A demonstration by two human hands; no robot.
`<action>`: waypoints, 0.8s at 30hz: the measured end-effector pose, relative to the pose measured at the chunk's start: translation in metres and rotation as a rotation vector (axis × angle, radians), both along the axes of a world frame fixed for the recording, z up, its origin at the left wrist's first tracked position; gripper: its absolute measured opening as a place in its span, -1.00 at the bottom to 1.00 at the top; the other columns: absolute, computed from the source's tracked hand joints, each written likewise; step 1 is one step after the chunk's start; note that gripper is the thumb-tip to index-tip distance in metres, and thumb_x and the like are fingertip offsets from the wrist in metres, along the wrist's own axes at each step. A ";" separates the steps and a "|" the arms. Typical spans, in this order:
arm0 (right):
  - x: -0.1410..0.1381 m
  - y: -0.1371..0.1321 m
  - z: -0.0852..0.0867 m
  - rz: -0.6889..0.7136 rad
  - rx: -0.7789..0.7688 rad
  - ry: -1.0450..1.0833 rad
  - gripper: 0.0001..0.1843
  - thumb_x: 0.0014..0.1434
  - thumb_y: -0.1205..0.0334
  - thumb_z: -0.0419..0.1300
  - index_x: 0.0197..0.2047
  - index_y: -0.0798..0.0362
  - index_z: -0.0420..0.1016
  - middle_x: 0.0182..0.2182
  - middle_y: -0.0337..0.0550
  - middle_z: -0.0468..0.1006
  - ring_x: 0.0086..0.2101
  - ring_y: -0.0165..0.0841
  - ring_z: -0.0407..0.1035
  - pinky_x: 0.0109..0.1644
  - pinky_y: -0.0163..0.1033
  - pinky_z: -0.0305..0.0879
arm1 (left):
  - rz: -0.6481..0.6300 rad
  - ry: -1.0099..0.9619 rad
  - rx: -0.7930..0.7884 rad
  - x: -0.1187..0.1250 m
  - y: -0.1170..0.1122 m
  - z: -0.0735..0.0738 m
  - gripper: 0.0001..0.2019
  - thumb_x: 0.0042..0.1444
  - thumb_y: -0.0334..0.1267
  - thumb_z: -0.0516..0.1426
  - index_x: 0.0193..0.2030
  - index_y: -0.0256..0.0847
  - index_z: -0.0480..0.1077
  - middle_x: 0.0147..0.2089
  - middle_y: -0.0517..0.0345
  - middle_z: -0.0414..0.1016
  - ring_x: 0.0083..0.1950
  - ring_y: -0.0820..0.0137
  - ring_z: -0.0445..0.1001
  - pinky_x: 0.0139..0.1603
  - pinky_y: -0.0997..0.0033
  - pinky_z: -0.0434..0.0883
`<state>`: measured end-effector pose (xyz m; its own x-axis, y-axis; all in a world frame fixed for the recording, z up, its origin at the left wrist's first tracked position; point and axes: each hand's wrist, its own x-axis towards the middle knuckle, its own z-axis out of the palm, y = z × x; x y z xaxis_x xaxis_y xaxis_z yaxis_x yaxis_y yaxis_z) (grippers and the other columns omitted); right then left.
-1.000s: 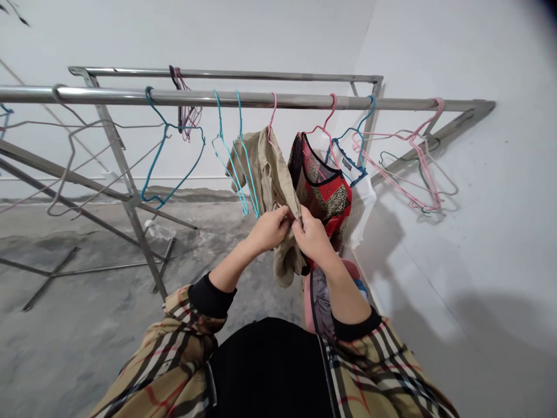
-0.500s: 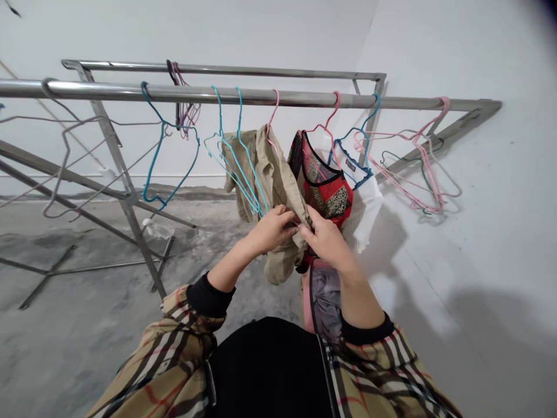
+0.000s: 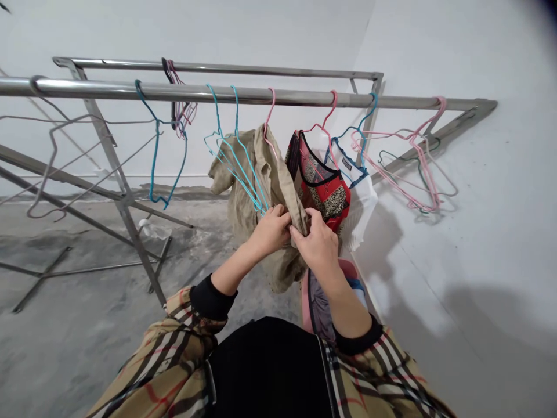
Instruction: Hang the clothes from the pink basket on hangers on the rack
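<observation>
A khaki shirt point(image 3: 246, 168) hangs on a pink hanger point(image 3: 270, 110) hooked over the front metal bar. My left hand point(image 3: 272, 228) is closed on the shirt's front edge, with the fingertips partly hidden. Close beside it, my right hand point(image 3: 317, 237) pinches the same edge between thumb and fingers. Two light-blue hangers point(image 3: 237, 133) hang in front of the shirt's left part, their lower ends reaching my left hand. A red patterned top point(image 3: 333, 197) with black trim hangs just behind my right hand on another pink hanger point(image 3: 328, 129).
The metal drying rack point(image 3: 108, 89) spans the view. A blue hanger point(image 3: 152, 157) and a grey wire hanger point(image 3: 52, 142) hang at left. A white garment point(image 3: 364, 200) hangs right of the red top, then several pink hangers point(image 3: 424, 154) near the wall. Below sits a pink container point(image 3: 307, 305) holding cloth.
Both hands stay on the shirt's edge and have shifted slightly. The shirt's left sleeve has swung out to the left. More of the pink container shows beneath my right arm.
</observation>
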<state>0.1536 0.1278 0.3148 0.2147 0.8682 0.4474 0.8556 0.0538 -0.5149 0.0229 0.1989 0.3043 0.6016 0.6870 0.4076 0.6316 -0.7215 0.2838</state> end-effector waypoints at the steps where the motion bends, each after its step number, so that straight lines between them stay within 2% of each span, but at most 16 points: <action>1: 0.000 0.000 -0.002 -0.009 0.014 0.000 -0.56 0.18 0.08 0.16 0.09 0.06 0.36 -0.18 0.01 0.61 -0.20 -0.10 0.50 -0.18 -0.12 0.32 | 0.003 -0.003 0.006 0.000 -0.001 0.000 -0.81 0.07 -0.42 0.09 -0.17 -0.24 0.42 -0.15 -0.03 0.35 -0.05 0.19 0.36 0.01 0.18 0.37; 5: 0.004 0.002 -0.003 -0.005 0.083 -0.012 -0.69 0.24 0.17 0.09 0.00 0.05 0.50 -0.21 -0.02 0.62 -0.22 -0.17 0.51 -0.14 -0.14 0.33 | 0.018 0.010 0.004 0.000 -0.002 -0.001 -0.81 0.11 -0.36 0.10 -0.12 -0.24 0.42 -0.16 -0.02 0.34 -0.07 0.19 0.37 -0.02 0.19 0.38; 8: 0.010 0.004 -0.002 0.030 0.157 -0.011 -0.70 0.26 0.22 0.05 -0.08 0.05 0.57 -0.18 -0.01 0.61 -0.21 -0.21 0.50 -0.09 -0.16 0.34 | -0.001 -0.017 0.013 -0.001 -0.001 -0.003 -0.81 0.14 -0.36 0.08 -0.12 -0.28 0.43 -0.16 -0.05 0.34 -0.09 0.20 0.36 -0.03 0.20 0.37; 11: 0.015 0.008 -0.003 0.056 0.227 0.036 -0.73 0.22 0.23 0.07 -0.18 0.08 0.59 -0.26 -0.01 0.62 -0.27 -0.25 0.50 -0.12 -0.18 0.36 | -0.059 -0.097 0.021 -0.003 0.001 -0.006 -0.78 0.23 -0.35 0.00 -0.12 -0.28 0.45 -0.18 -0.04 0.35 -0.11 0.25 0.37 -0.04 0.23 0.37; 14: 0.020 0.011 -0.006 0.101 0.281 0.126 -0.76 0.18 0.21 0.11 -0.25 0.09 0.58 -0.35 -0.04 0.62 -0.35 -0.27 0.48 -0.20 -0.20 0.38 | -0.145 -0.172 -0.010 -0.006 0.004 -0.007 -0.78 0.26 -0.29 0.01 -0.13 -0.27 0.46 -0.20 -0.01 0.35 -0.12 0.29 0.37 -0.07 0.27 0.37; 16: 0.022 0.012 -0.008 0.141 0.275 0.225 -0.77 0.17 0.18 0.13 -0.26 0.09 0.57 -0.38 -0.08 0.61 -0.38 -0.30 0.47 -0.25 -0.22 0.37 | -0.177 -0.208 -0.038 -0.009 0.004 -0.006 -0.80 0.25 -0.27 0.04 -0.16 -0.26 0.47 -0.22 0.01 0.34 -0.13 0.30 0.36 -0.07 0.29 0.37; 20: 0.022 0.013 -0.010 0.234 0.146 0.568 -0.77 0.16 0.11 0.15 -0.28 0.08 0.53 -0.47 -0.19 0.55 -0.47 -0.38 0.39 -0.38 -0.30 0.32 | -0.192 -0.263 -0.086 -0.013 0.004 -0.004 -0.86 0.21 -0.29 0.08 -0.21 -0.25 0.46 -0.23 0.04 0.33 -0.15 0.32 0.35 -0.09 0.31 0.37; 24: 0.018 0.019 -0.015 0.331 0.074 0.932 -0.79 0.12 0.09 0.17 -0.27 0.05 0.49 -0.43 -0.25 0.54 -0.42 -0.40 0.39 -0.33 -0.32 0.33 | -0.204 -0.282 -0.134 -0.014 0.004 -0.002 -0.89 0.19 -0.29 0.12 -0.24 -0.26 0.44 -0.24 0.04 0.35 -0.14 0.30 0.34 -0.09 0.31 0.36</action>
